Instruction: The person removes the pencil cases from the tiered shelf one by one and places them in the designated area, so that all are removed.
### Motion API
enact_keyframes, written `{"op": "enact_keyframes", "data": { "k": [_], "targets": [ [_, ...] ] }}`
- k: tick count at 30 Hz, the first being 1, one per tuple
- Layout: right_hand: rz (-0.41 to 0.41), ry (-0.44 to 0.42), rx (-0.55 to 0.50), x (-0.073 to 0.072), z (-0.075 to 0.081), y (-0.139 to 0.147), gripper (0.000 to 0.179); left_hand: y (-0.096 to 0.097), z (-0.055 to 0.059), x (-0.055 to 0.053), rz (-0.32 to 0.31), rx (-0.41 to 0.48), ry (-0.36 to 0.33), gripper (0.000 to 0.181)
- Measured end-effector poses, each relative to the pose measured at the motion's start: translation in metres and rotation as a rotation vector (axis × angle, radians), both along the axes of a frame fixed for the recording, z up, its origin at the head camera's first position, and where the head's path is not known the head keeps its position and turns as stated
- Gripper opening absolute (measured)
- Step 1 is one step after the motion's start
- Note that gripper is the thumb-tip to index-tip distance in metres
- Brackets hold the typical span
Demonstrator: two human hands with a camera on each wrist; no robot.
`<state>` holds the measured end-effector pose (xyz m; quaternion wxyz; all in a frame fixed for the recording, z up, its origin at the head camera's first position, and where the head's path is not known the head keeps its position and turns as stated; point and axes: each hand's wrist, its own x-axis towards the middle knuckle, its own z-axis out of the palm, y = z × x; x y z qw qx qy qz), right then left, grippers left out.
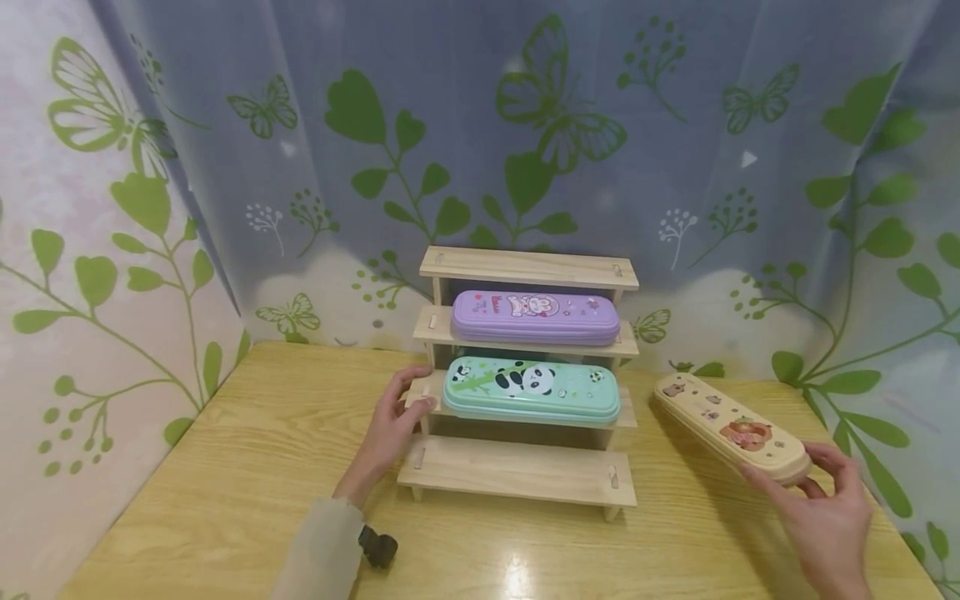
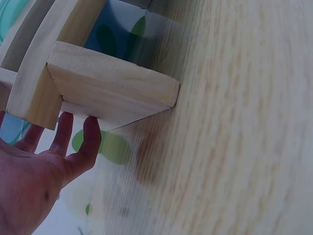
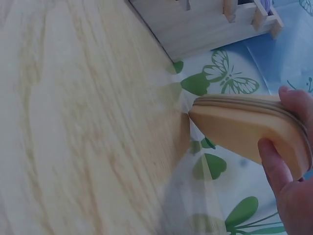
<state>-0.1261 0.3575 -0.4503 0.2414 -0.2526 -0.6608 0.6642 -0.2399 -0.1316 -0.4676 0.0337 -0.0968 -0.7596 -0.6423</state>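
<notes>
In the head view, a stepped wooden shelf (image 1: 517,468) stands mid-table. My left hand (image 1: 392,417) grips its left end at the tier holding a mint-green panda pencil case (image 1: 532,389). The left wrist view shows fingertips against the wood (image 2: 112,78); the thumb is not clear there. A purple pencil case (image 1: 536,317) with a cartoon figure lies one tier higher. My right hand (image 1: 825,508) holds the near end of a cream-yellow pencil case (image 1: 731,425), right of the shelf. In the right wrist view, thumb and fingers pinch that yellow case (image 3: 234,122), which is raised off the table.
The shelf's top tier (image 1: 528,267) and bottom tier (image 1: 517,471) carry no case. Under everything lies a wood-grain table (image 1: 300,417). A curtain (image 1: 465,125) printed with leaves and butterflies hangs behind and at both sides. A black device (image 1: 378,547) sits at my left wrist.
</notes>
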Motion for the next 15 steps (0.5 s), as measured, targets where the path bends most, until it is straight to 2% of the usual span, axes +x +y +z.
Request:
{"op": "enact_keyframes", "data": {
  "k": [4, 8, 11, 15],
  "targets": [
    [-0.027, -0.038, 0.036, -0.0018, -0.0015, -0.0034, 0.069, 0.0004, -0.0006, -0.0002, -0.011, 0.006, 0.005, 0.044],
    [-0.013, -0.169, 0.201, -0.0014, -0.001, -0.0058, 0.065, 0.0001, -0.0008, 0.0005, -0.01, 0.013, 0.006, 0.044],
    [0.035, -0.274, 0.286, 0.0006, -0.001, -0.0068, 0.062, -0.0001, -0.0007, 0.0009, -0.006, 0.01, 0.003, 0.044],
    [0.134, -0.332, 0.266, 0.0036, -0.0035, -0.0071, 0.059, 0.0001, -0.0002, 0.0005, -0.003, 0.006, 0.004, 0.045]
  ]
}}
